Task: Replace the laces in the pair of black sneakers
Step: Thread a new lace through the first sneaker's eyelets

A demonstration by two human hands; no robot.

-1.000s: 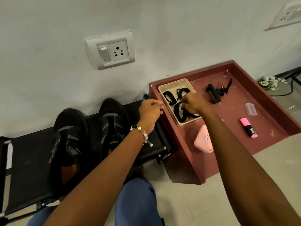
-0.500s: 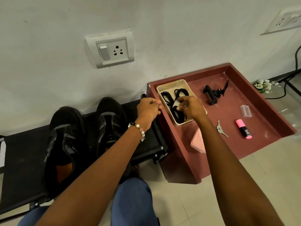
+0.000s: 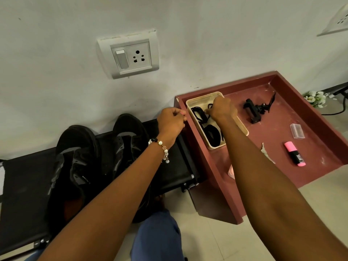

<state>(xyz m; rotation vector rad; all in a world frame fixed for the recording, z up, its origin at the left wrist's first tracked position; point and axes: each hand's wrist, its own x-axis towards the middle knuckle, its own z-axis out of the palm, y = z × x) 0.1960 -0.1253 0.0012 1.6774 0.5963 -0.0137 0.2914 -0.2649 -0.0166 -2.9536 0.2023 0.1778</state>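
Observation:
Two black sneakers, one on the left (image 3: 75, 157) and one on the right (image 3: 128, 140), stand side by side on a black bench (image 3: 22, 176), toes toward the wall. To their right a beige tray (image 3: 205, 96) holds coiled black laces (image 3: 212, 134). My right hand (image 3: 222, 110) reaches into the tray's far end and pinches a black lace. My left hand (image 3: 171, 119) hovers with curled fingers beside the left rim of the red-brown tray table (image 3: 273, 144); I see nothing in it. My forearms hide part of both sneakers.
On the red-brown table lie a black clamp holder (image 3: 254, 112), a clear plastic case (image 3: 297, 130), a pink highlighter (image 3: 294, 153), a key (image 3: 265, 151) and a pink case (image 3: 231, 172) half hidden by my arm. A wall socket (image 3: 131, 55) sits above the bench.
My right hand has moved from the tray's middle to its far end, still on the laces. My left hand stays by the table's rim.

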